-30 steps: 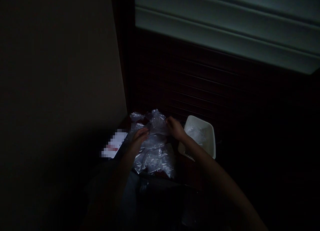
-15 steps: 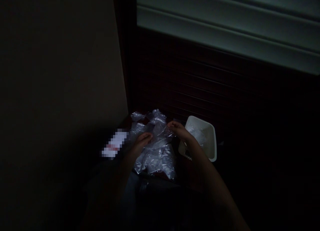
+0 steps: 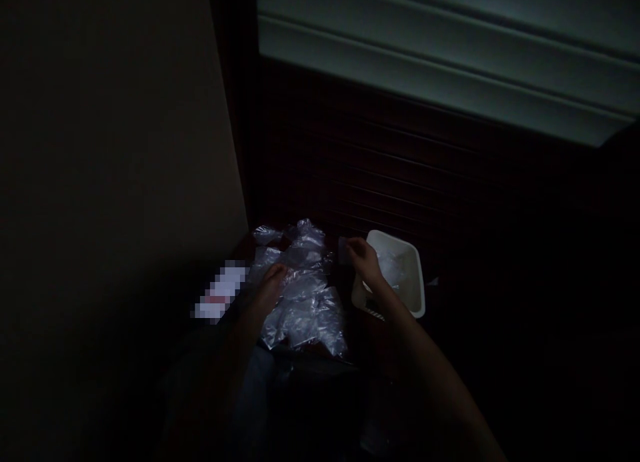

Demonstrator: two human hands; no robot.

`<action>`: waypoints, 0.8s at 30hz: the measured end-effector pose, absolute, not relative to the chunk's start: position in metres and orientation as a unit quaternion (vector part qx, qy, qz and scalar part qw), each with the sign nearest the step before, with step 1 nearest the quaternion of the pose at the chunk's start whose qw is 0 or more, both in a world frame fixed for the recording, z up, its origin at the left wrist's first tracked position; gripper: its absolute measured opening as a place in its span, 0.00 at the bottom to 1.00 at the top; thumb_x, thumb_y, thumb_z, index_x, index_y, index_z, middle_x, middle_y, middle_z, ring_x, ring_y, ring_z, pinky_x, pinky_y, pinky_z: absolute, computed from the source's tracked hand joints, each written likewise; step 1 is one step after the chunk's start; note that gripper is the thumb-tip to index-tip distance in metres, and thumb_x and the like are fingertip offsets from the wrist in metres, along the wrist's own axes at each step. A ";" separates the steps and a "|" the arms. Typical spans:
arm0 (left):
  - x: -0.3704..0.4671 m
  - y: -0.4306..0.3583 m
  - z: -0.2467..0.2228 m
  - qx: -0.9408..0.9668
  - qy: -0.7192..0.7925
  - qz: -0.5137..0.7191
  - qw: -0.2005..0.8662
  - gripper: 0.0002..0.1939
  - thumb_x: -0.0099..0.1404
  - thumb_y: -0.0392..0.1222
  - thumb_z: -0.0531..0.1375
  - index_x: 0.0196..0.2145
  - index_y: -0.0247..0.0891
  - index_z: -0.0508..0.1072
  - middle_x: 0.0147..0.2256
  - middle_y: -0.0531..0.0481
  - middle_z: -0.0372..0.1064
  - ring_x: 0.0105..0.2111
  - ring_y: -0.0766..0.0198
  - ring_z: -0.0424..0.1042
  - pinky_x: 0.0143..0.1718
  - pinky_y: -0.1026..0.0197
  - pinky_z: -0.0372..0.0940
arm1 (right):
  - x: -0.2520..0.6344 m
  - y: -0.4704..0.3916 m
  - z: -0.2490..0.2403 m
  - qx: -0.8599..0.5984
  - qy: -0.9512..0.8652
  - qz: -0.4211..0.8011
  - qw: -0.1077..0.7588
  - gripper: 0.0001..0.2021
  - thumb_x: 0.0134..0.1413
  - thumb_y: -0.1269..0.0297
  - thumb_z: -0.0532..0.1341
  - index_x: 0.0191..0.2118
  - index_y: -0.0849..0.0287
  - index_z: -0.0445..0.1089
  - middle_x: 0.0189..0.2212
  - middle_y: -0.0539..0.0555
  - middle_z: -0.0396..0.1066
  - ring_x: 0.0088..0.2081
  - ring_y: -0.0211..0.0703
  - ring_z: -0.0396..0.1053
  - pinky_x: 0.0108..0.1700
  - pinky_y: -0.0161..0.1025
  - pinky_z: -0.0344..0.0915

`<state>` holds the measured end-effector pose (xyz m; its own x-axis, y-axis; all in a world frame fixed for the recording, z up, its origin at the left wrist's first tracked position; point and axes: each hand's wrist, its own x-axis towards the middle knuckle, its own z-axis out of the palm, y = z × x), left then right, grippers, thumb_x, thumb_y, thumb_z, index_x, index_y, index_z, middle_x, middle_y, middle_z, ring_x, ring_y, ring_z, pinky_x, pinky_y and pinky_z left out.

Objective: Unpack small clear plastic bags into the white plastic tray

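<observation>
Several crumpled clear plastic bags (image 3: 305,315) lie in a shiny pile in front of me. Over the pile's left side, my left hand (image 3: 273,280) has its fingers drawn together on a clear plastic bag; the dimness blurs its outline. My right hand (image 3: 364,259) is at the near left rim of a white plastic basket (image 3: 419,282), fingers pinched. A small clear plastic piece (image 3: 343,251) sticks out to the left of those fingertips. Inside the basket rests more clear plastic (image 3: 393,265).
Left of the pile is a bright, pixelated rectangle (image 3: 220,294). A plain wall (image 3: 125,115) rises at the left, and dark slatted panelling (image 3: 380,162) stands behind. Pale horizontal slats (image 3: 425,62) cross the top. The room is very dark.
My hands have moved apart. The right one has shifted from the pile toward the basket, with the small plastic piece now showing at its fingers. The view has tilted slightly.
</observation>
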<state>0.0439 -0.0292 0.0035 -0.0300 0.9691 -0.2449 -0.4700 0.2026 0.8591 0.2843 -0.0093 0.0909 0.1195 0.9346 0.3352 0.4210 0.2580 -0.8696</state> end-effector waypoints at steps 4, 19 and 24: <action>0.043 -0.029 0.006 0.272 0.465 0.550 0.638 0.12 0.47 0.44 0.63 0.30 0.40 0.67 0.29 0.55 0.66 0.28 0.67 0.67 0.28 0.67 0.60 | 0.309 -0.028 0.087 -0.651 -0.592 0.104 0.463 0.21 0.50 0.53 0.54 0.44 0.63 0.67 0.43 0.64 0.68 0.46 0.51 0.65 0.48 0.49 0.60; 0.047 -0.040 0.021 0.225 0.413 0.551 0.689 0.08 0.50 0.35 0.62 0.28 0.38 0.65 0.28 0.54 0.69 0.31 0.66 0.71 0.37 0.59 0.68 | 0.312 -0.092 0.100 -0.650 -0.582 0.408 0.269 0.38 0.46 0.47 0.60 0.60 0.62 0.53 0.20 0.51 0.71 0.28 0.46 0.69 0.38 0.41 0.61; 0.049 -0.041 0.027 0.210 0.383 0.563 0.702 0.06 0.53 0.36 0.60 0.28 0.37 0.64 0.31 0.50 0.72 0.33 0.63 0.73 0.38 0.54 0.69 | 0.309 -0.105 0.107 -0.672 -0.592 0.377 0.235 0.34 0.48 0.47 0.57 0.57 0.62 0.56 0.27 0.58 0.72 0.33 0.50 0.70 0.41 0.45 0.61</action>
<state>0.0485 -0.0407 0.0272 0.0731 0.9507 -0.3014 -0.6295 0.2784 0.7254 0.3091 -0.1050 0.1070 0.0146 0.9736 -0.2280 0.6190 -0.1879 -0.7626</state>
